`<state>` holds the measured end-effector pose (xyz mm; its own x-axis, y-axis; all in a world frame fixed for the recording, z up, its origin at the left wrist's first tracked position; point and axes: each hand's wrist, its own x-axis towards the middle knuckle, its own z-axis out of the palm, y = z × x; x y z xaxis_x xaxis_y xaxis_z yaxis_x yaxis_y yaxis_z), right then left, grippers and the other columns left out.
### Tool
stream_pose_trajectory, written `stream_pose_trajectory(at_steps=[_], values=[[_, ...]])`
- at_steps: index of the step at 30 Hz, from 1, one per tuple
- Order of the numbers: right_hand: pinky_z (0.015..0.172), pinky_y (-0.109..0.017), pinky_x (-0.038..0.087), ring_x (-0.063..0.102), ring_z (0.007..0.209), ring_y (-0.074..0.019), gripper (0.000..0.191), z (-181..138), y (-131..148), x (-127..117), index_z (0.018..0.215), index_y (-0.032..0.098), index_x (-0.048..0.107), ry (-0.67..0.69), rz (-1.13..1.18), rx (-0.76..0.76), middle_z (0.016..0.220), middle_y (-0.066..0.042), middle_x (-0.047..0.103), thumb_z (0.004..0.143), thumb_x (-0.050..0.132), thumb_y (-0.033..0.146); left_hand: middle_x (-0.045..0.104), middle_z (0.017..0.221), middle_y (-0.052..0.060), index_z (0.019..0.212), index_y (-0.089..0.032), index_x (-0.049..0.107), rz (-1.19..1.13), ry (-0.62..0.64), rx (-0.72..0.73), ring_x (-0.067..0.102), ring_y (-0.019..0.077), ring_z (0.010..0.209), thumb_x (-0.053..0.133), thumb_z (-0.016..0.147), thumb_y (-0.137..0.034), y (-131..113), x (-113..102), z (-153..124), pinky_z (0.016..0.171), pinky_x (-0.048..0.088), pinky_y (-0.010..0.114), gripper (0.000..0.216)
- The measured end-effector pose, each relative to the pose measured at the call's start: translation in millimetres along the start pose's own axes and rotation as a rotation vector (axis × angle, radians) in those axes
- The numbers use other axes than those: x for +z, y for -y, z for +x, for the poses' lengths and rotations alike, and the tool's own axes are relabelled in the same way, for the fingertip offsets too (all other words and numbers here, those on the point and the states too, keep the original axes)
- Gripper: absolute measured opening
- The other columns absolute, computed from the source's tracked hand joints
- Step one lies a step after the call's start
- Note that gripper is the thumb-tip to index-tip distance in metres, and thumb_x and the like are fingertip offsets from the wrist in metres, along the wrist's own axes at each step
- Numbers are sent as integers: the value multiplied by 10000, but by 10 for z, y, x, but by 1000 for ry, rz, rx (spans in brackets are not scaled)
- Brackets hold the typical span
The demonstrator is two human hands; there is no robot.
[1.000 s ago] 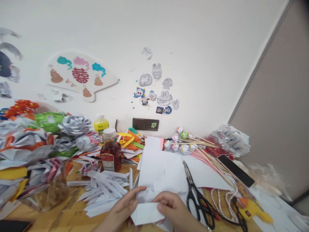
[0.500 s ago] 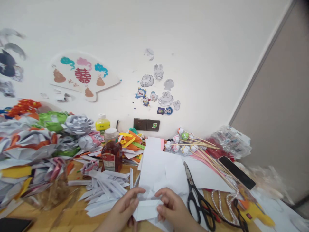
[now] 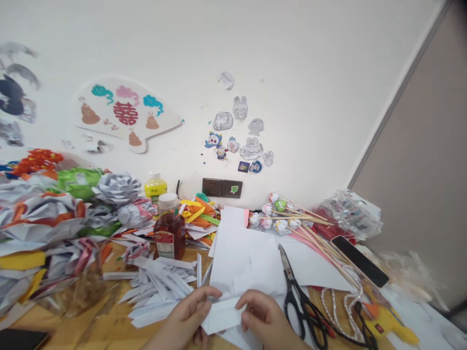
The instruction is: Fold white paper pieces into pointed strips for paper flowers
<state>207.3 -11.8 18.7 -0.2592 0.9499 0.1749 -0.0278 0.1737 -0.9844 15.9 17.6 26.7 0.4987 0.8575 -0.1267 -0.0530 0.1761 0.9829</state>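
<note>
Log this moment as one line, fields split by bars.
left hand: holds folded white paper piece by left end | right hand: holds its right end | black-handled metal scissors: lying beside right hand

Paper flowers (image 3: 51, 214): on the left.
Jar (image 3: 170, 237): behind the paper strips (image 3: 164, 286).
Folded paper (image 3: 223, 316): near, left of the scissors (image 3: 291, 283).

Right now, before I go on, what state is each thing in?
Folded white paper: held between left hand and right hand
Black-handled scissors: lying flat, blades together
Brown bottle: upright, capped
Yellow bottle: upright, capped
Smartphone: screen dark
Yellow glue gun: lying down; power unclear
Folded paper strips: loosely heaped
Wall socket: no plug visible
</note>
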Motion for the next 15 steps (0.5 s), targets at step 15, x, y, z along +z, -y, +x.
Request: stream_pose_trajectory(at_steps=[15], values=[[515,-235,331,443,503,-115,291,74,-137,-80,810,159,599,-193,0,41,571,24,463,636,664,384,464,511,-102,790,-193,517,100,-116,204,439,65,448,673,645,-240,7,0,-33,464,330,163,219]])
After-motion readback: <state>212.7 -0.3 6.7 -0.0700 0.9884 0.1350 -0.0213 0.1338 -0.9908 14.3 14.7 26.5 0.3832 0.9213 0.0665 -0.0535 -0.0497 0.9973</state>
